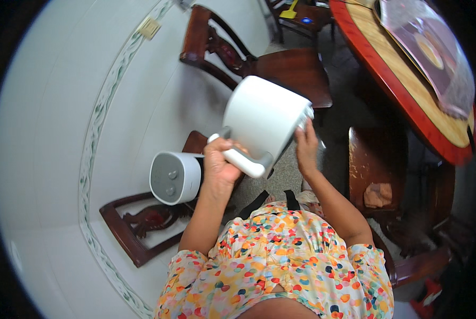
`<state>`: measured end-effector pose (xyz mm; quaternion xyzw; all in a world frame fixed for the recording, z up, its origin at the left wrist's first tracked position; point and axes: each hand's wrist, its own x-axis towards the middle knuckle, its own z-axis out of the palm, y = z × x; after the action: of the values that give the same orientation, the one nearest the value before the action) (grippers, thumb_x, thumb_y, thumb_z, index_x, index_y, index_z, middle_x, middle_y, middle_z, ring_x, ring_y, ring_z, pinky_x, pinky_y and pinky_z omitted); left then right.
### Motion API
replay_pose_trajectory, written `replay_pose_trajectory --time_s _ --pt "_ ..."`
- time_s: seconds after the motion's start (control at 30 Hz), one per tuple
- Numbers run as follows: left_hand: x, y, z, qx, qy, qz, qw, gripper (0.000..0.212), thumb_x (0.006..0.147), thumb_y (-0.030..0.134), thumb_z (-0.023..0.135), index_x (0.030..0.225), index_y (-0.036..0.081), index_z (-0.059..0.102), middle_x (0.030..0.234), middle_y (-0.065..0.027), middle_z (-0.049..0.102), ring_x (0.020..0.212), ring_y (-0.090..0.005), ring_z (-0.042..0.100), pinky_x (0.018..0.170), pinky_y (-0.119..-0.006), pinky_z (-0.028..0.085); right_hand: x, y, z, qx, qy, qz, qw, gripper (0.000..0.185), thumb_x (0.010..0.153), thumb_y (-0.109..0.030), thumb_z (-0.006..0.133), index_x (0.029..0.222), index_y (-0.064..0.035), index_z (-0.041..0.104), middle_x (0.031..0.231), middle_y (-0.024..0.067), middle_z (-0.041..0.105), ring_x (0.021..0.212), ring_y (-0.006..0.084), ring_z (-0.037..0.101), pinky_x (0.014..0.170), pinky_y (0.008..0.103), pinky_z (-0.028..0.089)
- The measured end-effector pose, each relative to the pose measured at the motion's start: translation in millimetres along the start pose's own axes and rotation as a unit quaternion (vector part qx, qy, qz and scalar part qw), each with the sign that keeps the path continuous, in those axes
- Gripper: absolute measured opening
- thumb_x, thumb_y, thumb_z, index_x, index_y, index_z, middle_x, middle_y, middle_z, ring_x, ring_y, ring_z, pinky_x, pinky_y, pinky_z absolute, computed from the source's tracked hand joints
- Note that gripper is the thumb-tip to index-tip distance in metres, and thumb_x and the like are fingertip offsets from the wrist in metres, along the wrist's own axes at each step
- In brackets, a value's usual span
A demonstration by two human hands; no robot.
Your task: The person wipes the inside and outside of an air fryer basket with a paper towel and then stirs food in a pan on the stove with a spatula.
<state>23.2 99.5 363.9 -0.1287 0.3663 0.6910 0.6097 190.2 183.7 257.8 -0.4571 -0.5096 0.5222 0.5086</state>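
Note:
My left hand (222, 165) is wrapped around the white-and-grey handle (246, 164) of a large white cylindrical vessel (264, 111). The vessel is held tilted in the air before my body. At its right end, my right hand (306, 149) has its fingers against the edge, beside a small pale part that is blurred. What lies inside the vessel is hidden from view. Below and left of it, a white kitchen appliance (176, 177) with a grey panel and two knobs rests by the chair at my left; its far side is covered by my forearm.
A carved wooden chair (142, 227) stands at the left by the tiled wall (114, 159), another wooden chair (294, 71) ahead. To the right is a red-rimmed table (413, 113) bearing a plastic-wrapped item (429, 52). A brown cloth-like item (377, 195) lies on a worn wooden seat (375, 159).

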Motion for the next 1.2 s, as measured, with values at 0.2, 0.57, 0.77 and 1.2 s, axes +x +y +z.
replay_pose_trajectory --time_s 0.2,0.57,0.77,1.2 --pt "-2.3 -36.8 -26.1 0.140 -0.030 0.008 0.990 0.012 0.057 -0.004 0.055 0.067 0.000 0.048 0.061 -0.0104 0.051 0.054 -0.0215 0.052 0.055 -0.033 0.045 -30.9 30.5 -24.7 0.245 0.049 0.427 0.869 0.024 0.082 -0.017 0.051 0.097 0.0012 0.055 0.089 0.0100 0.059 0.080 0.0168 0.057 0.063 0.0290 0.046" --pt "-20.7 -88.1 -149.1 0.294 0.152 -0.024 0.943 0.018 0.060 -0.001 0.070 0.067 0.005 0.054 0.064 -0.0021 0.054 0.059 -0.0123 0.051 0.058 -0.026 0.042 -45.1 141.3 -134.6 -0.006 -0.051 0.588 0.807 0.027 0.080 -0.021 0.039 0.088 0.0007 0.054 0.081 0.0134 0.058 0.071 0.0269 0.059 0.068 0.0402 0.049" --pt "-40.6 -118.8 -197.6 0.242 0.206 0.043 0.947 0.017 0.060 -0.004 0.067 0.070 0.004 0.055 0.065 -0.0034 0.055 0.059 -0.0140 0.053 0.054 -0.028 0.043 -51.7 103.6 -25.2 -0.064 -0.263 0.622 0.735 0.060 0.076 -0.055 0.046 0.095 0.0007 0.054 0.087 0.0145 0.058 0.073 0.0236 0.058 0.066 0.0354 0.048" --pt "-57.6 -149.6 -249.3 0.109 0.221 0.088 0.965 0.019 0.059 -0.002 0.064 0.072 0.007 0.054 0.064 0.0016 0.052 0.059 -0.0099 0.048 0.056 -0.024 0.040 -133.2 75.0 112.5 -0.286 -0.375 0.624 0.623 0.054 0.066 -0.051 0.057 0.095 -0.0064 0.053 0.080 0.0094 0.056 0.063 0.0218 0.052 0.048 0.0357 0.036"
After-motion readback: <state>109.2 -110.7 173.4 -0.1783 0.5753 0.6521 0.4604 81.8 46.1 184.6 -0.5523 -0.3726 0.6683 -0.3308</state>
